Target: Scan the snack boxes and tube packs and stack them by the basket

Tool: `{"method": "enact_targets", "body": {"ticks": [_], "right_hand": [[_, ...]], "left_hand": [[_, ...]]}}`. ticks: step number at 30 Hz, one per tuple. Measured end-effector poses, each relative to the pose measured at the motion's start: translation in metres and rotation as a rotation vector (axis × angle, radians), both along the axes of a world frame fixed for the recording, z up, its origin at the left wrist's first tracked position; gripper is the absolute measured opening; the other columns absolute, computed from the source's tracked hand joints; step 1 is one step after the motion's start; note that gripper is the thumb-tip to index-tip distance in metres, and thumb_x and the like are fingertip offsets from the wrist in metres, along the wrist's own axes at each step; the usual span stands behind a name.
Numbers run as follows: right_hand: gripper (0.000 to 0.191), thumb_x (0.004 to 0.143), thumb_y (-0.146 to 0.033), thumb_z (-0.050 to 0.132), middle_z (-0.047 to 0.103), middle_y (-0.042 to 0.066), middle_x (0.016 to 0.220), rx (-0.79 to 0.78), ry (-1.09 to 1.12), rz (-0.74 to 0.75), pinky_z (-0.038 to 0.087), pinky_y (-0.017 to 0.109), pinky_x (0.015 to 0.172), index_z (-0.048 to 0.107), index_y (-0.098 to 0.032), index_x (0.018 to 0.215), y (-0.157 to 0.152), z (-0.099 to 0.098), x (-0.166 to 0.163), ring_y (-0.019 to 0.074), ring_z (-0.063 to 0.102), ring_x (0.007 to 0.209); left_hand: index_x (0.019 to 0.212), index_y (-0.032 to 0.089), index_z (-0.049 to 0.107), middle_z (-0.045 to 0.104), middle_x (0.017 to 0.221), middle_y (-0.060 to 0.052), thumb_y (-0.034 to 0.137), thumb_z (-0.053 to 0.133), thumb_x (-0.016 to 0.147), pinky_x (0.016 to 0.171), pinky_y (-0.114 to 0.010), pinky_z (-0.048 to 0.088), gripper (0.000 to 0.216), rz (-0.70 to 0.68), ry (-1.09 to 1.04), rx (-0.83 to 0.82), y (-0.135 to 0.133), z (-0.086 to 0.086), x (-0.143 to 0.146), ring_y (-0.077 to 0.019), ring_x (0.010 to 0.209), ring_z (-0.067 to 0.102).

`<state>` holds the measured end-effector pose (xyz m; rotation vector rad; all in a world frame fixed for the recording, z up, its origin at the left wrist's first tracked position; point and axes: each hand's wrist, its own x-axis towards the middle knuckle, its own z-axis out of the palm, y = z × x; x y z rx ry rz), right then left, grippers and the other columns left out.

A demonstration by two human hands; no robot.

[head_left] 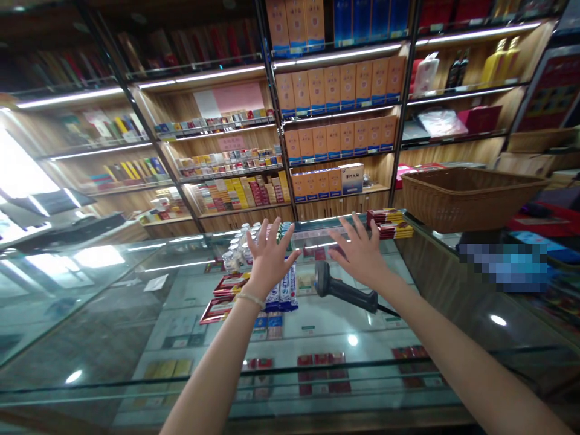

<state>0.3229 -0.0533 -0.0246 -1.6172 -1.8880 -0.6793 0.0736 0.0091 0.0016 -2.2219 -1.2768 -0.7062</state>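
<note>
My left hand (pixel 270 257) is spread open above the glass counter, palm down and holding nothing. Beneath and beside it lie blue-and-white snack packets (pixel 286 291), red packets (pixel 220 307) and a cluster of white-capped bottles (pixel 234 257). My right hand (pixel 360 252), also with fingers apart and nothing in it, hovers over the counter to the right. Just below that hand is a black handheld barcode scanner (pixel 347 293) lying on the glass, its cable running off under my forearm. A small stack of red-and-yellow packs (pixel 388 223) sits beyond my right fingertips.
The glass display counter (pixel 217 350) holds several packs inside. A brown woven basket (pixel 471 193) stands at the right. Behind the counter, lit shelves carry orange boxes (pixel 332 84), cigarette-like packs (pixel 235 193) and bottles. A blurred blue patch (pixel 502 266) lies at the right.
</note>
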Motion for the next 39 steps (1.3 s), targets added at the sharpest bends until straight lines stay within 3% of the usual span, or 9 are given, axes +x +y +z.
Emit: {"method": "enact_targets", "body": {"ticks": [6,12,18,25,31,39], "right_hand": [[0.049,0.108,-0.052,0.045,0.049,0.012,0.165,-0.018,0.023,0.006,0.014,0.068,0.125,0.065,-0.029,0.145,-0.004,-0.019,0.000,0.0367,0.032,0.157],[0.048,0.108,-0.051,0.044,0.049,0.012,0.166,-0.012,0.007,0.030,0.015,0.068,0.124,0.065,-0.028,0.144,-0.011,-0.020,-0.003,0.0361,0.032,0.157],[0.048,0.109,-0.050,0.043,0.051,0.012,0.164,0.007,-0.008,0.041,0.016,0.066,0.124,0.065,-0.029,0.145,-0.013,-0.023,-0.005,0.0356,0.033,0.157],[0.050,0.108,-0.052,0.042,0.048,0.014,0.166,-0.036,-0.006,0.063,0.013,0.066,0.125,0.065,-0.027,0.145,-0.010,-0.024,-0.014,0.0351,0.031,0.157],[0.054,0.109,-0.053,0.037,0.041,0.015,0.170,-0.077,-0.078,0.146,0.007,0.067,0.126,0.061,-0.025,0.149,-0.010,-0.010,-0.034,0.0358,0.026,0.159],[0.057,0.109,-0.056,0.036,0.039,0.014,0.171,-0.117,-0.092,0.227,0.005,0.068,0.126,0.061,-0.026,0.150,-0.004,0.000,-0.064,0.0368,0.026,0.160]], "left_hand": [[0.149,0.034,0.061,0.043,0.170,-0.009,0.050,0.061,0.100,0.128,-0.073,-0.004,0.052,-0.033,-0.022,0.039,-0.004,-0.014,-0.009,-0.0394,0.162,0.026],[0.151,0.035,0.059,0.040,0.171,-0.009,0.050,0.062,0.100,0.128,-0.073,-0.001,0.054,-0.060,-0.027,0.017,-0.010,-0.018,-0.013,-0.0388,0.162,0.026],[0.149,0.037,0.061,0.043,0.170,-0.007,0.052,0.062,0.099,0.129,-0.071,-0.001,0.052,-0.056,-0.041,0.011,-0.014,-0.015,-0.015,-0.0379,0.162,0.027],[0.146,0.035,0.063,0.045,0.169,-0.007,0.055,0.059,0.100,0.130,-0.070,0.001,0.050,0.014,-0.066,-0.004,-0.015,0.001,-0.027,-0.0385,0.162,0.025],[0.150,0.038,0.059,0.043,0.170,-0.003,0.054,0.056,0.101,0.130,-0.069,-0.001,0.051,0.068,-0.055,-0.016,-0.019,0.012,-0.051,-0.0369,0.163,0.023],[0.145,0.040,0.064,0.047,0.168,-0.001,0.055,0.057,0.100,0.131,-0.064,-0.001,0.047,0.137,-0.050,0.022,-0.024,0.015,-0.105,-0.0354,0.162,0.026]]}}
